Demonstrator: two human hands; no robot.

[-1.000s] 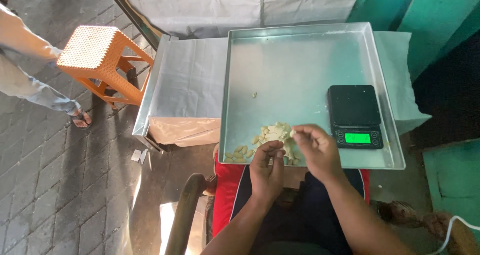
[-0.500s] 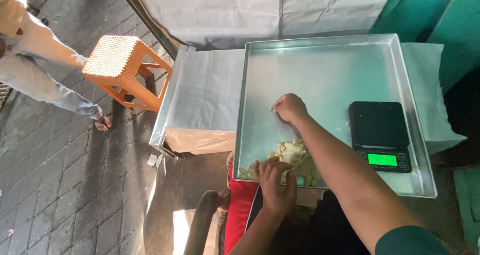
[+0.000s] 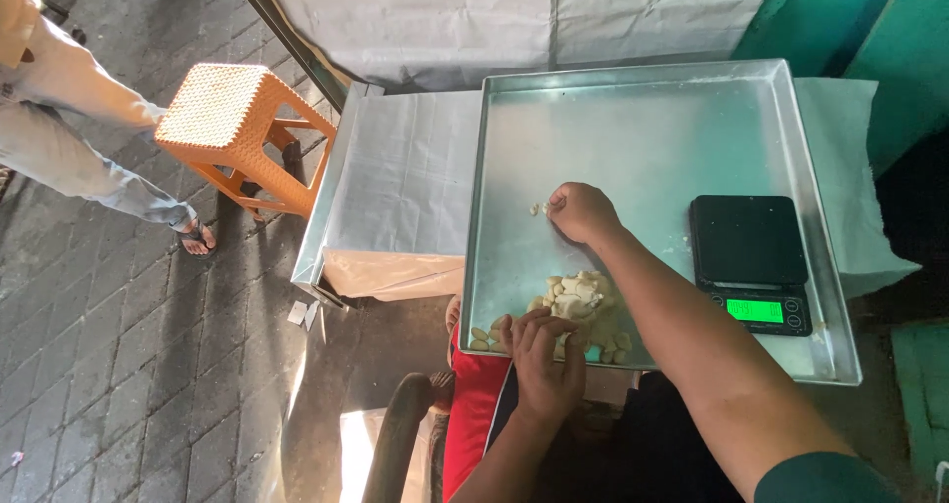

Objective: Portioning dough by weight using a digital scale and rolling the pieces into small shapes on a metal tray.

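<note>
Steel tray [image 3: 633,108]: pale pieces [image 3: 578,300] between right hand [image 3: 581,211] and left hand [image 3: 542,350].

One screen only: small rectangular display [image 3: 755,310], lit green w/ dark digits, on the front strip of a flat black digital scale [image 3: 749,262]. Scale sits in the near right corner of the metal tray [image 3: 643,118], just right of the person's right forearm. No packages, labels or signs visible elsewhere.
</note>
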